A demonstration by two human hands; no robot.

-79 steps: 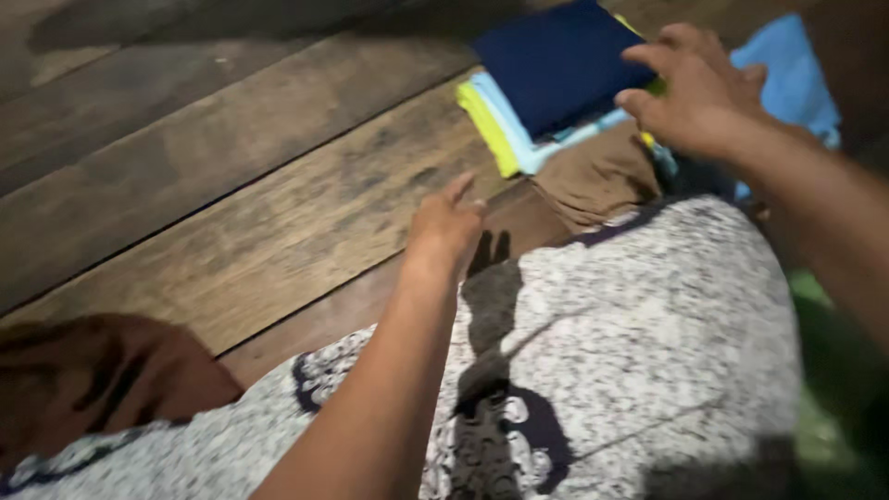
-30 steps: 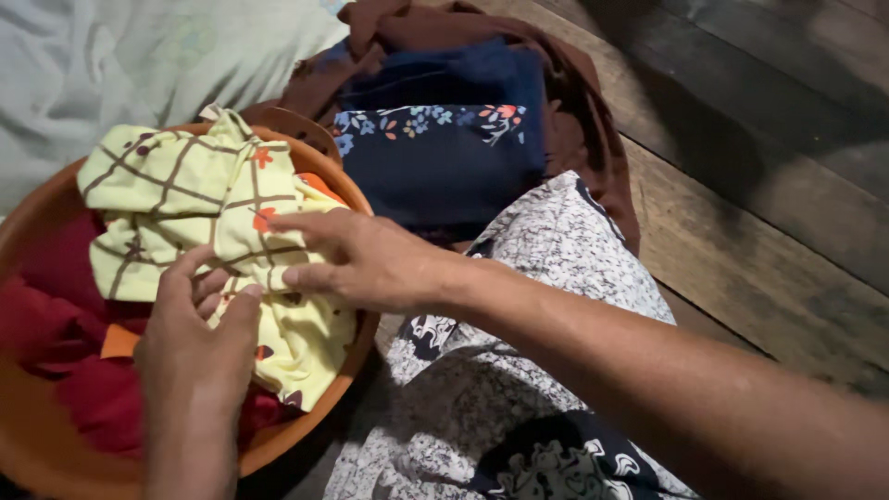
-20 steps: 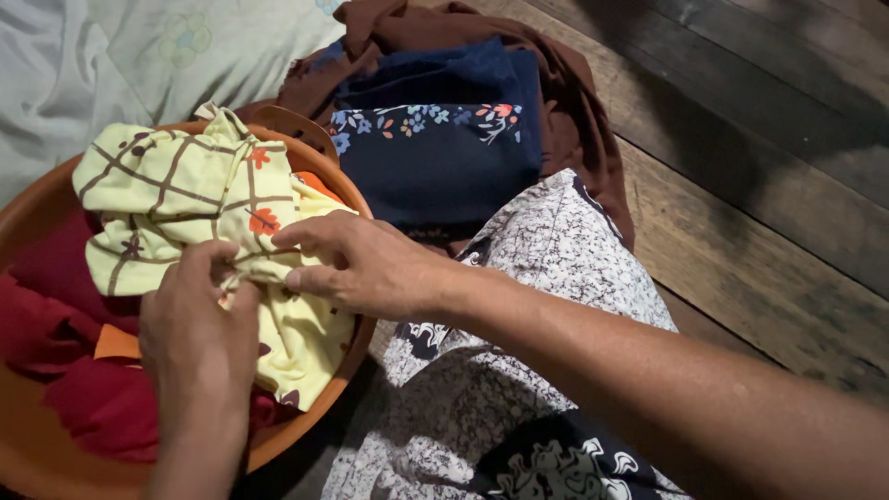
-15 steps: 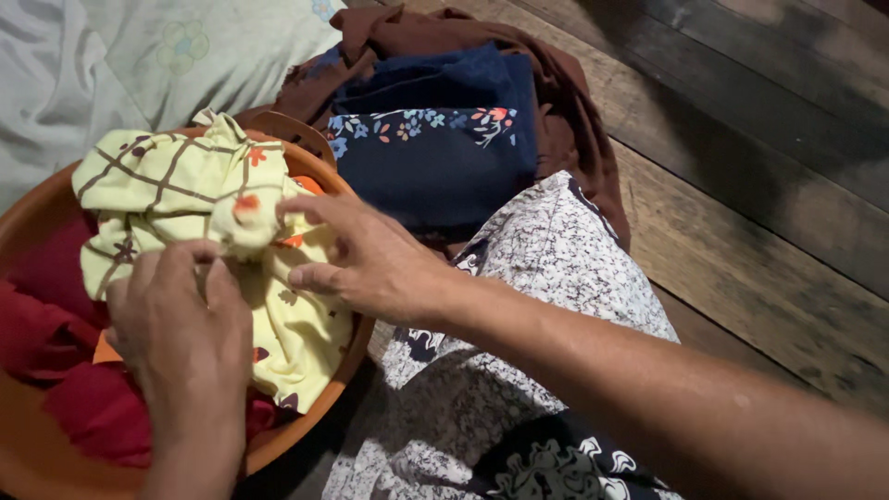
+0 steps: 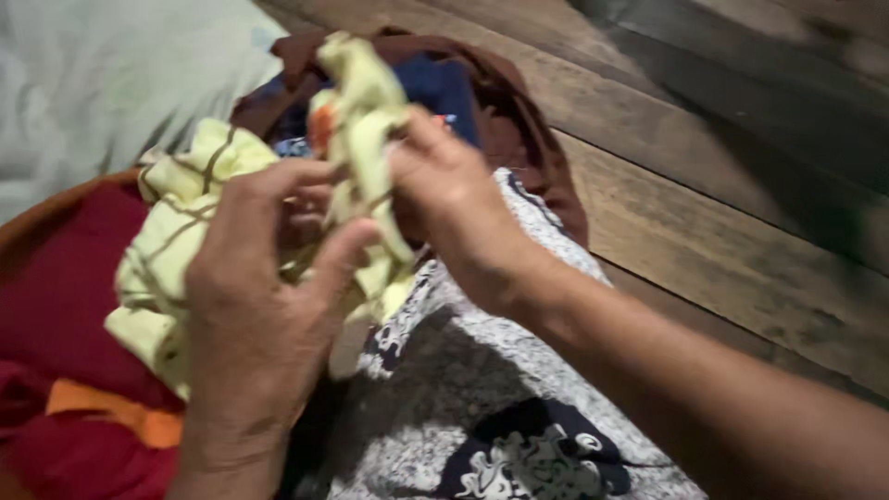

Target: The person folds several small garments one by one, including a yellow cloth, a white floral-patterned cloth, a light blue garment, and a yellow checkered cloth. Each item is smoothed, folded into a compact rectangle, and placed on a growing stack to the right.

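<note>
A pale yellow cloth (image 5: 176,231) with brown grid lines and small orange flowers is lifted partly out of an orange basin (image 5: 37,208). My left hand (image 5: 259,306) grips a bunched part of it from below. My right hand (image 5: 454,204) pinches the raised fold near its top. Part of the cloth still lies on the red clothes (image 5: 65,306) in the basin. The picture is blurred by motion.
Folded dark blue clothes (image 5: 444,88) lie on a brown cloth (image 5: 528,130) behind my hands. A grey speckled skirt (image 5: 482,370) covers my lap. Pale bedding (image 5: 111,83) is at top left. A wooden plank floor (image 5: 732,185) stretches to the right.
Both hands have pulled the yellow cloth up out of the basin, and it now hangs bunched between them. The view has shifted left and closer.
</note>
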